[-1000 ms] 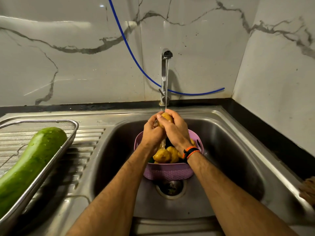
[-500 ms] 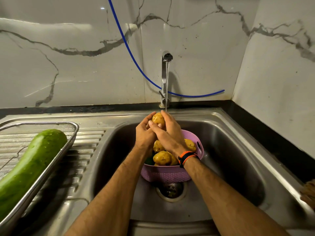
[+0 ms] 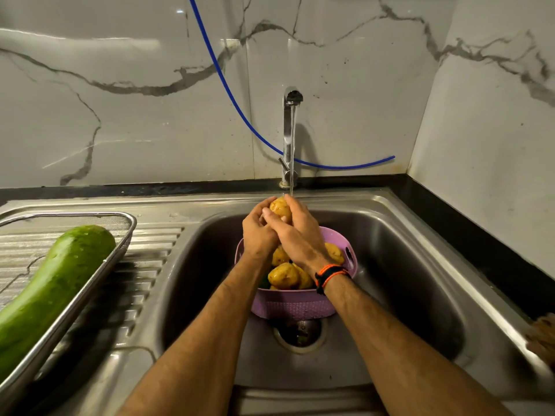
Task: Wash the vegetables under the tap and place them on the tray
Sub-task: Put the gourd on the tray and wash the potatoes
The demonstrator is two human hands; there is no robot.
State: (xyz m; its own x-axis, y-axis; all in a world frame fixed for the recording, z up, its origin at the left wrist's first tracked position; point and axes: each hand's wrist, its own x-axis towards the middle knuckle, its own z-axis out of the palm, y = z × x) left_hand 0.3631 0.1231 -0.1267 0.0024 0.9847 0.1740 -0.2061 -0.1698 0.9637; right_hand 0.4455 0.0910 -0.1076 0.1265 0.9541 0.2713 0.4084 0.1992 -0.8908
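Under the tap (image 3: 289,136), one potato (image 3: 280,209) is gripped between left hand (image 3: 259,235) and right hand (image 3: 295,235), held over the basket (image 3: 292,306) so runoff drains; washed gourd (image 3: 51,291) is parked on tray (image 3: 90,298).

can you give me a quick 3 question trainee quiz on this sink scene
1. True or false: the tap is running.
2. What lies on the tray? A) a potato B) a long green gourd C) a carrot
3. Fill in: the left hand and right hand hold a ____ above the purple basket.

Key: 1 true, water falls onto the potato. 2 B, the long green gourd. 3 potato.
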